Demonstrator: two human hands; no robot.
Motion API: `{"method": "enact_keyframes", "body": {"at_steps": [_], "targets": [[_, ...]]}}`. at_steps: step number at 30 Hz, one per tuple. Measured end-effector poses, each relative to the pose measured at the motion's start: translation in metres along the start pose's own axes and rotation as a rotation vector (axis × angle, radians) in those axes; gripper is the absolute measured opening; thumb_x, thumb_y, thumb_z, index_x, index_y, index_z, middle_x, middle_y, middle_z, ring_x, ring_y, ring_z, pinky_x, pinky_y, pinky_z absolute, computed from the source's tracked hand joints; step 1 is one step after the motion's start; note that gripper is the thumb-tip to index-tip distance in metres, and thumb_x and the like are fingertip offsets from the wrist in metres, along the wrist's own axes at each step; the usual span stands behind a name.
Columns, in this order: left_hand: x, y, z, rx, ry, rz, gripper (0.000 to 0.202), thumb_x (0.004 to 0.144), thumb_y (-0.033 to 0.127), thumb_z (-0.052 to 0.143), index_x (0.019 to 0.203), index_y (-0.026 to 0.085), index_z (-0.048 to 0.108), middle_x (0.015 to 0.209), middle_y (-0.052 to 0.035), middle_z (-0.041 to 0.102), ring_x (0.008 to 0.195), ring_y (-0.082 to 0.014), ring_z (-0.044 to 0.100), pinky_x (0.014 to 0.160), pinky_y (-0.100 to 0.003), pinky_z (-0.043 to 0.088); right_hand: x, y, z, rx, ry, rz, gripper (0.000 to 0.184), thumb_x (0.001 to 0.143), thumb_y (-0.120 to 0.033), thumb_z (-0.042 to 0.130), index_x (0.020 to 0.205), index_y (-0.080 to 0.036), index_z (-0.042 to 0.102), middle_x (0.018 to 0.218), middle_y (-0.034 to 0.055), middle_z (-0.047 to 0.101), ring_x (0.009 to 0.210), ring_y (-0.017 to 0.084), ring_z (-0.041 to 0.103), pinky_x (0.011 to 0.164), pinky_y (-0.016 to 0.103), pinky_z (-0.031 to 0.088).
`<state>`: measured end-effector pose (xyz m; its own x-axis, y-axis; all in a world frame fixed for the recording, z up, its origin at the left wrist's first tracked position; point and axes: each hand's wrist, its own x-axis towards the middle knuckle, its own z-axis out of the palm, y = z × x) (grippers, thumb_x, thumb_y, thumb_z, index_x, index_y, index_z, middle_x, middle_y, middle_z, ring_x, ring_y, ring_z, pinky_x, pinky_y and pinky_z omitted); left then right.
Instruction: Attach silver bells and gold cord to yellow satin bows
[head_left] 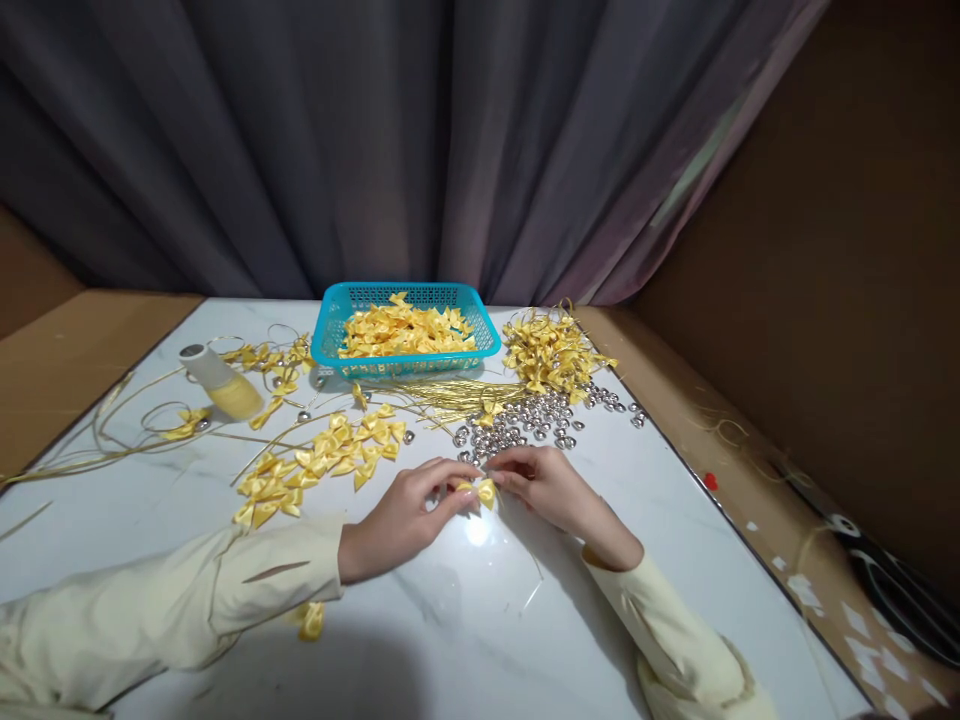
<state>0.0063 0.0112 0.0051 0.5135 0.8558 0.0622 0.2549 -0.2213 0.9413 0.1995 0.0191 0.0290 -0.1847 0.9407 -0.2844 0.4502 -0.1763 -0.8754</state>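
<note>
A small yellow satin ribbon bow (487, 492) is pinched between the thumb and fingers of my left hand (424, 505). My right hand (544, 485) meets it from the other side, fingertips pressed together at the bow's upper edge; what lies between them is too small to make out. A thin cord (534, 560) trails down below the right hand. Just beyond my fingertips lies a spread of silver metal beads (517, 425). Loose yellow bows (330, 450) are scattered left of the left hand, and another bow (310, 621) lies under the left forearm.
A blue plastic basket (405, 365) of bows stands at the back. Beside it are a heap of corded bows (551, 350) and a bundle of gold cords (457, 398). A bottle of yellow liquid (232, 390) leans at left. Black-handled scissors (892, 585) lie far right.
</note>
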Motion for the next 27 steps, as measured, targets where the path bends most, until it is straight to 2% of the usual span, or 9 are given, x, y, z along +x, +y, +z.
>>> {"method": "enact_keyframes", "body": {"at_steps": [3, 6, 10, 12, 14, 16, 18, 23, 27], "targets": [[0.000, -0.002, -0.001, 0.009, 0.024, 0.011, 0.021, 0.088, 0.028, 0.051, 0.104, 0.018, 0.059, 0.084, -0.0031, 0.069, 0.077, -0.0160, 0.064, 0.067, -0.027, 0.048, -0.006, -0.004, -0.006, 0.011, -0.052, 0.031, 0.034, 0.084, -0.040, 0.055, 0.064, -0.014, 0.063, 0.041, -0.0052, 0.047, 0.032, 0.006, 0.035, 0.036, 0.020, 0.027], [-0.001, -0.004, -0.001, 0.046, 0.092, 0.029, 0.020, 0.088, 0.029, 0.050, 0.104, 0.019, 0.057, 0.079, -0.0017, 0.068, 0.072, -0.0153, 0.060, 0.063, -0.027, 0.046, -0.014, -0.009, -0.009, 0.062, -0.222, 0.131, 0.061, 0.086, -0.062, 0.039, 0.059, -0.013, 0.064, 0.036, -0.0018, 0.049, 0.026, 0.005, 0.032, 0.030, 0.019, 0.025], [-0.003, -0.003, -0.001, 0.040, 0.131, 0.083, 0.019, 0.089, 0.029, 0.048, 0.103, 0.018, 0.055, 0.078, -0.0021, 0.065, 0.070, -0.0147, 0.058, 0.062, -0.026, 0.046, -0.019, -0.016, -0.001, 0.063, -0.351, 0.149, 0.076, 0.086, -0.068, 0.029, 0.057, -0.011, 0.068, 0.031, -0.0009, 0.045, 0.026, 0.006, 0.038, 0.034, 0.019, 0.033], [-0.004, -0.001, -0.001, 0.033, 0.107, 0.116, 0.018, 0.090, 0.028, 0.047, 0.102, 0.018, 0.054, 0.078, -0.0021, 0.065, 0.070, -0.0142, 0.058, 0.061, -0.026, 0.046, -0.018, -0.017, 0.004, 0.119, -0.288, 0.110, 0.071, 0.086, -0.067, 0.032, 0.066, -0.011, 0.072, 0.037, -0.0001, 0.051, 0.027, 0.005, 0.039, 0.035, 0.019, 0.033], [-0.005, 0.001, -0.002, 0.043, 0.083, 0.140, 0.017, 0.089, 0.027, 0.047, 0.102, 0.018, 0.054, 0.079, -0.0023, 0.064, 0.069, -0.0137, 0.058, 0.061, -0.025, 0.046, -0.016, -0.017, 0.007, 0.224, -0.187, 0.100, 0.062, 0.085, -0.065, 0.039, 0.089, -0.013, 0.072, 0.052, 0.0017, 0.061, 0.029, 0.004, 0.036, 0.033, 0.019, 0.028], [-0.006, 0.002, -0.002, 0.045, 0.060, 0.146, 0.016, 0.089, 0.026, 0.047, 0.101, 0.017, 0.055, 0.078, -0.0022, 0.064, 0.067, -0.0134, 0.058, 0.060, -0.025, 0.046, -0.014, -0.015, 0.008, 0.329, -0.097, 0.117, 0.055, 0.083, -0.061, 0.047, 0.111, -0.018, 0.065, 0.063, 0.0010, 0.064, 0.032, 0.004, 0.033, 0.032, 0.019, 0.023], [-0.006, 0.003, -0.002, 0.035, 0.035, 0.130, 0.016, 0.089, 0.026, 0.047, 0.100, 0.017, 0.055, 0.075, -0.0020, 0.064, 0.066, -0.0135, 0.059, 0.059, -0.025, 0.046, -0.013, -0.014, 0.008, 0.410, -0.043, 0.130, 0.053, 0.082, -0.057, 0.054, 0.121, -0.022, 0.060, 0.071, 0.0002, 0.064, 0.036, 0.004, 0.035, 0.033, 0.019, 0.024], [-0.005, 0.005, -0.002, 0.031, -0.040, 0.087, 0.018, 0.089, 0.028, 0.046, 0.098, 0.016, 0.056, 0.077, -0.0038, 0.067, 0.069, -0.0150, 0.062, 0.060, -0.026, 0.045, -0.011, -0.014, 0.007, 0.566, 0.082, 0.064, 0.038, 0.076, -0.043, 0.068, 0.108, -0.022, 0.068, 0.100, 0.0048, 0.066, 0.068, 0.010, 0.054, 0.052, 0.021, 0.041], [-0.003, 0.006, -0.002, 0.046, -0.091, 0.081, 0.017, 0.090, 0.027, 0.046, 0.095, 0.016, 0.058, 0.079, -0.0039, 0.068, 0.069, -0.0141, 0.061, 0.060, -0.024, 0.045, -0.010, -0.013, 0.004, 0.774, 0.089, 0.046, 0.031, 0.071, -0.036, 0.073, 0.097, -0.020, 0.071, 0.093, 0.0052, 0.069, 0.079, 0.014, 0.058, 0.070, 0.026, 0.044]]}}
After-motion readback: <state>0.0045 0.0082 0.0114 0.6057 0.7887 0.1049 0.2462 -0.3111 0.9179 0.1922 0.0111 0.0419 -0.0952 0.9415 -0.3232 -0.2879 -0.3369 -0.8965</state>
